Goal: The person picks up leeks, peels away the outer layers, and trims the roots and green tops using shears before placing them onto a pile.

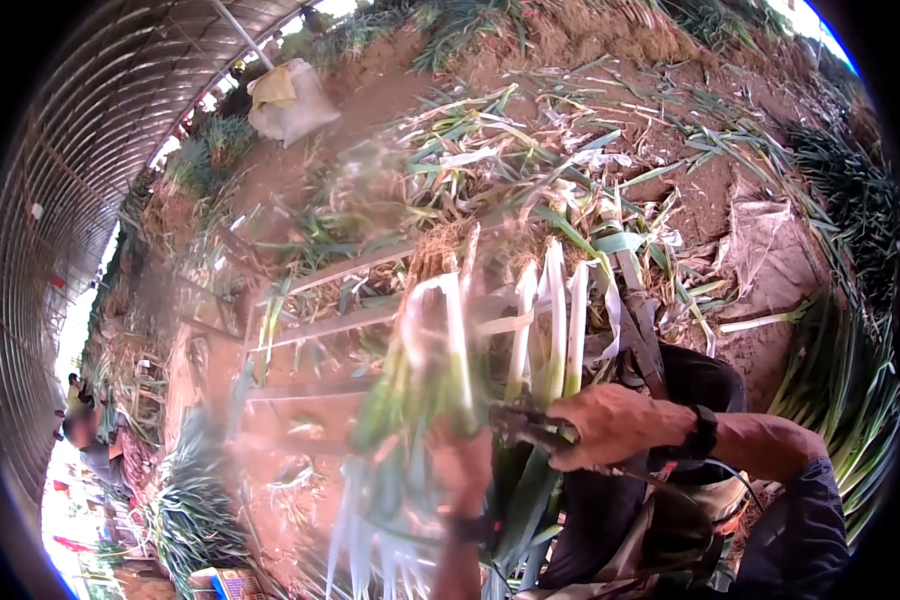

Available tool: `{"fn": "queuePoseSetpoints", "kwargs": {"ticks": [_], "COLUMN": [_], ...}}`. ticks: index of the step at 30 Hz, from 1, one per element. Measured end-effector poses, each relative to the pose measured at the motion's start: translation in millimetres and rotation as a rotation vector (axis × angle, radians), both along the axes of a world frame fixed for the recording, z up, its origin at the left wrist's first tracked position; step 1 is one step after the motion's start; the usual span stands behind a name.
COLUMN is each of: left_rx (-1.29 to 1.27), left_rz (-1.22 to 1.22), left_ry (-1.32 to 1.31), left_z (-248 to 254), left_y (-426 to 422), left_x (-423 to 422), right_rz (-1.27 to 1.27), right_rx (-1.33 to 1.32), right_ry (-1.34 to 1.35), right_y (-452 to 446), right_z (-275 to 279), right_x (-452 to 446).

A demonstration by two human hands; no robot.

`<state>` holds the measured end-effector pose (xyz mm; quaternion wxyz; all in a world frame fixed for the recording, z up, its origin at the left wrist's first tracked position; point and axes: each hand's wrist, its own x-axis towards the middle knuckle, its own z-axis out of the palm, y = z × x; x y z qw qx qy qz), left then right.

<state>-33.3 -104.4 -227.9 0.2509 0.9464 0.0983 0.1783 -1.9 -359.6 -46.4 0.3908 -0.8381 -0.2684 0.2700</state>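
I had the right hand (610, 425) gripping a dark tool (542, 430); the left hand (460, 465) blurred against pale stalks (457, 345), its grip I couldn't tell!

We have stalks (554, 335) before us | frame bars (330, 326) left of them | scraps (580, 165) beyond on soil (370, 95) | leaf pile (840, 405) right
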Motion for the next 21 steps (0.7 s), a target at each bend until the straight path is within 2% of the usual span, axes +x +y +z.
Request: {"fn": "queuePoseSetpoints", "kwargs": {"ticks": [1,5,8,11,15,21], "left_rx": [0.03,0.025,0.015,-0.047,0.006,0.156], "left_rz": [0.013,0.027,0.007,0.033,-0.007,-0.06], "left_ry": [-0.029,-0.049,-0.042,-0.023,-0.028,-0.062], "left_z": [-1.7,-6.1,-5.6,-3.2,-4.4,-12.0], "left_y": [-2.8,-4.2,-3.5,-1.1,-3.4,-7.1], "left_x": [-1.1,-2.9,-3.2,-5.5,-6.8,-4.8], "right_rz": [0.028,0.142,0.151,0.124,0.213,0.135], "right_rx": [-0.109,-0.082,-0.181,-0.142,-0.18,-0.187], "right_ry": [0.037,-0.028,-0.045,-0.032,-0.028,-0.105], "right_y": [-0.1,0.4,8.6,12.7,16.2,19.9], "right_z": [-7.2,-5.5,-6.5,0.3,17.4,-9.4], "right_x": [-5.5,-20.8,-15.3,-11.8,-17.9,-3.4]}}
